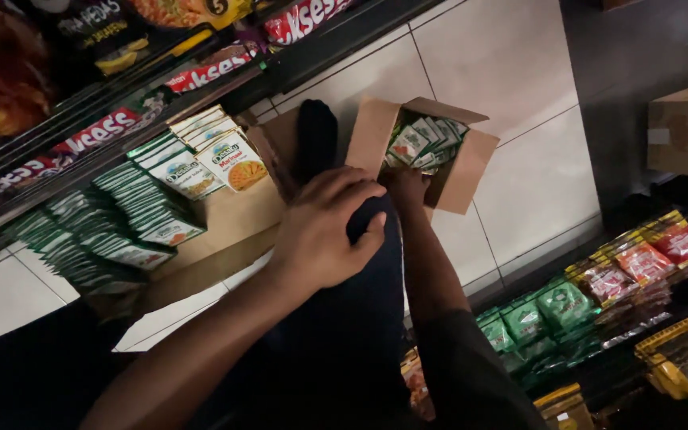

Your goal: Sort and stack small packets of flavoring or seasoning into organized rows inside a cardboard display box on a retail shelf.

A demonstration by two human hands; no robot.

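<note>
My left hand [324, 235] lies palm down on my knee [360, 318], which is covered in dark cloth; it holds nothing. My right hand [408, 189] reaches from a dark sleeve into the mouth of a small open cardboard box [463, 171] on the tiled floor. The box holds several green and white sachets [420, 142]. The right fingers are at the box's near edge, against the sachets, and are partly hidden, so a grip cannot be made out.
A low shelf on the left carries rows of green and white packets [161, 199], with red snack bags [101, 127] above. A rack with green and red packets [599, 291] stands at the right. Another cardboard box [686, 131] sits at the far right. White floor tiles [519, 72] lie between.
</note>
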